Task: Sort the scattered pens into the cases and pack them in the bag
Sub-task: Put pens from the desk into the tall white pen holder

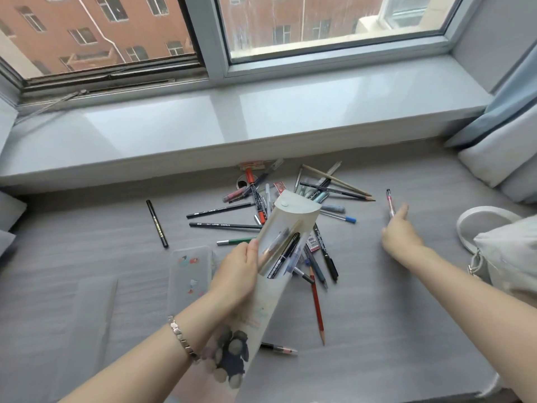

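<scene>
Below the sill point(261, 112), on the grey surface point(377, 315), a pile point(261, 205) of pens and pencils lies scattered in the middle. The left hand point(238, 274) holds a translucent case point(290, 222) over the pile's near side, with its fingers curled round the case's left edge. The case is tilted, its mouth up and far and its flap folded back. That is probably so the few pens already inside slide to the closed near end and stay there while more go in.

The right hand point(401, 234) reaches far right, where a pink pen point(389, 199) lies well apart from the pile. Its fingers meet the pen's near end, but I cannot tell whether they already pinch it. Strays seem to be gathered first: a black pen point(157, 223) lies alone at the left, and a red pencil point(317, 309) points near.

A second case point(189, 274) lies flat just left of the left hand, likely waiting its turn. The bag point(494, 248) sits at the right edge beside the right forearm, handy for packing. Most pens are still loose, so sorting looks to be at an early stage.
</scene>
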{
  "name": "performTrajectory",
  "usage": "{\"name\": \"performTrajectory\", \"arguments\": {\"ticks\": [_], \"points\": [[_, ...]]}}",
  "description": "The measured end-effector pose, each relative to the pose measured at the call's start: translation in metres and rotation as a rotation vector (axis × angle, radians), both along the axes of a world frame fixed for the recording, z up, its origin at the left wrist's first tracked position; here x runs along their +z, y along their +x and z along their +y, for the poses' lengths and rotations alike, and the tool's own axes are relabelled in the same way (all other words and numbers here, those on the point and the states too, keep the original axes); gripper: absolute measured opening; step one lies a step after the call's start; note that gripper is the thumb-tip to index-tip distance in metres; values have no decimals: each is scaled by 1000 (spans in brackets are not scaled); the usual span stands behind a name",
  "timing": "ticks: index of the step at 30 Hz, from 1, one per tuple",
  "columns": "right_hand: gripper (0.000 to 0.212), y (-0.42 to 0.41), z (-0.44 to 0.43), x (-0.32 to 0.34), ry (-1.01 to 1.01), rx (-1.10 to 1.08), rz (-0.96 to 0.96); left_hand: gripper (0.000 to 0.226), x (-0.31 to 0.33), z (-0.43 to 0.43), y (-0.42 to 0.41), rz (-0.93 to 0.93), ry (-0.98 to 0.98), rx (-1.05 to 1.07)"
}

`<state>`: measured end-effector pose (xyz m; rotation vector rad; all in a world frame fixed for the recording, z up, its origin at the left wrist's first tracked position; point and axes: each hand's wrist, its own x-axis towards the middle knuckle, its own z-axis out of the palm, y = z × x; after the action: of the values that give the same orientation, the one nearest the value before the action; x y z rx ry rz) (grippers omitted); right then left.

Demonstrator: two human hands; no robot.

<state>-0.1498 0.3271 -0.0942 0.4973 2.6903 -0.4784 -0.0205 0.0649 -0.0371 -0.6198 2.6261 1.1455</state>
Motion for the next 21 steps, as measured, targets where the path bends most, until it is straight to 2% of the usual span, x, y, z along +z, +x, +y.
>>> {"name": "performTrajectory", "arguments": {"ticks": [2,5,7,9,12,13,15,18,21], "points": [[69,14,-11,22,-196,57,96,42,-1,-6,4,9,9,18],[48,40,-36,57,-653,92,113,42,-2,-13,8,14,14,44],[38,60,-54,78,-955,35,14,43,-1,-17,10,11,16,61],[34,73,-69,96,-1173,8,-93,46,0,-22,13,18,26,76],[9,82,-73,113,-1540,-94,-415,42,2,-27,20,26,25,91],[11,83,-75,117,-1595,-114,-459,41,3,-29,23,25,19,99],[8,81,-81,125,-1478,-76,-429,41,4,-29,26,25,21,101],[40,79,-94,134,-1192,-27,-320,42,5,-29,30,28,14,87],[49,80,-107,136,-1030,87,-133,38,8,-29,33,10,11,60]]}}
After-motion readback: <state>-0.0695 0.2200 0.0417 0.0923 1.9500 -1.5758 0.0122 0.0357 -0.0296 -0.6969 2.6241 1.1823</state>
